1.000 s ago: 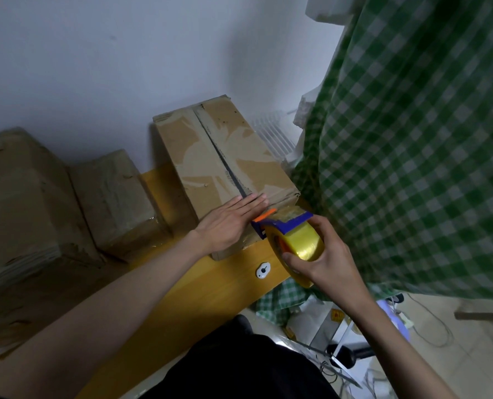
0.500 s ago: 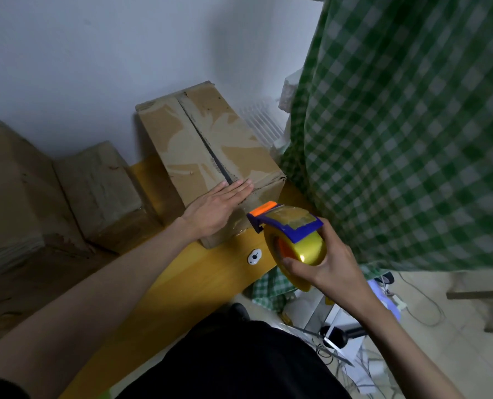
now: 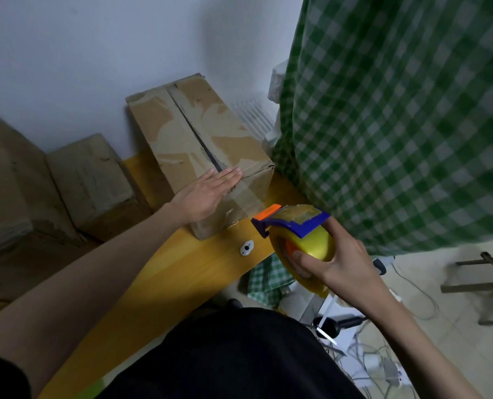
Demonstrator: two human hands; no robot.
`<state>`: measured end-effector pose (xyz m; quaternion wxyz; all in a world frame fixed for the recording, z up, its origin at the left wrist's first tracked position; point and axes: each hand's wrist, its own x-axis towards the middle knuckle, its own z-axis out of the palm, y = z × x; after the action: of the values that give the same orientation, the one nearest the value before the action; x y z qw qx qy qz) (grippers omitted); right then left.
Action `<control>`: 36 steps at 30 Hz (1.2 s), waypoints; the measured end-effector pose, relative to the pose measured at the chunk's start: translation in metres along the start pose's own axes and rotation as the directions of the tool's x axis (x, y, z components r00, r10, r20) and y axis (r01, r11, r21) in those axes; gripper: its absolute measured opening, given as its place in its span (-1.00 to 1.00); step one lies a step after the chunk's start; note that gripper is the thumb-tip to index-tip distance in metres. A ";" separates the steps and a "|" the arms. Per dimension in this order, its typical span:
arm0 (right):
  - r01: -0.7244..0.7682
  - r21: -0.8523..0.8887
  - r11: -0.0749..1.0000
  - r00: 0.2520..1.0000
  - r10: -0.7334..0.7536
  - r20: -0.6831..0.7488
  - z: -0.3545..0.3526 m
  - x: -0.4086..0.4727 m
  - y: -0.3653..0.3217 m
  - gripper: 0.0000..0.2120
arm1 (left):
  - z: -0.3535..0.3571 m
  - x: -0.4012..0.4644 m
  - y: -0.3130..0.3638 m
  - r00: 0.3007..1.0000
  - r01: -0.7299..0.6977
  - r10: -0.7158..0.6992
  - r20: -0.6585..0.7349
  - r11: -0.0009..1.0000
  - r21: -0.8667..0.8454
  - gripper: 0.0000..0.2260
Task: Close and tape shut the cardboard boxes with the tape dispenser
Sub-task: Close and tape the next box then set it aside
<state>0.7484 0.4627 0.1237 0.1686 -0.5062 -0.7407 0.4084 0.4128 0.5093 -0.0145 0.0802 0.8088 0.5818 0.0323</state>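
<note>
Box (image 3: 193, 151) sits on the yellow bench (image 3: 182, 272) by the wall. Left hand (image 3: 205, 194) lies flat on its near end. Right hand (image 3: 340, 254) holds the tape roll (image 3: 300, 240) just beside it.

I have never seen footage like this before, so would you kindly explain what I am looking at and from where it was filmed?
There is no machine here: a person wears a camera on the head, looking down at their own two bare hands. The left hand lies flat, fingers straight, on the near end of a cardboard box standing on a yellow wooden table. The right hand grips a tape dispenser, a yellow roll in a blue and orange holder, held just off the box. More boxes sit to the left, and a green checked cloth hangs on the right.
</note>
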 end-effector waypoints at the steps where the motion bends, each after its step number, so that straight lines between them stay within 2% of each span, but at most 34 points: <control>1: -0.002 -0.029 1.000 1.000 0.002 0.006 0.002 0.002 -0.001 -0.60 | -0.001 0.000 -0.001 1.000 -0.001 0.001 0.008 1.000 -0.006 -0.42; 9: -0.073 -0.217 0.973 0.972 0.118 0.203 0.031 0.038 -0.004 -0.59 | -0.001 0.000 -0.003 0.999 -0.033 0.035 0.025 0.998 -0.052 -0.48; 13: -0.063 -0.270 0.961 0.957 0.135 0.255 0.045 0.063 0.002 -0.54 | -0.002 -0.001 -0.004 0.998 -0.045 0.047 0.044 0.998 -0.045 -0.41; 16: -0.088 -0.268 0.960 0.948 0.163 0.273 0.053 0.077 0.007 -0.54 | -0.004 0.000 -0.001 0.999 -0.019 0.023 0.049 0.998 -0.067 -0.40; 19: -0.121 -0.284 0.951 0.936 0.204 0.286 0.064 0.083 0.010 -0.55 | -0.002 0.001 0.001 0.999 0.005 -0.001 0.040 0.997 -0.081 -0.50; 22: -0.092 -0.318 0.944 0.939 0.188 0.287 0.072 0.089 0.009 -0.60 | -0.002 0.001 0.003 1.000 0.022 -0.020 0.022 0.994 -0.105 -0.52; 27: -0.058 -0.338 0.939 0.941 0.165 0.297 0.078 0.113 -0.001 -0.67 | 0.000 0.002 0.004 1.000 0.023 -0.023 0.001 0.999 -0.024 -0.53; 36: -0.015 -0.397 0.918 0.943 0.145 0.299 0.089 0.148 -0.014 -0.77 | 0.000 0.004 0.003 1.000 0.015 -0.015 0.000 1.000 -0.012 -0.52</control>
<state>0.6166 0.5533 0.0558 -0.0754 -0.4862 -0.8027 0.3369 0.4168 0.5119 -0.0140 0.0853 0.8038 0.5878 0.0353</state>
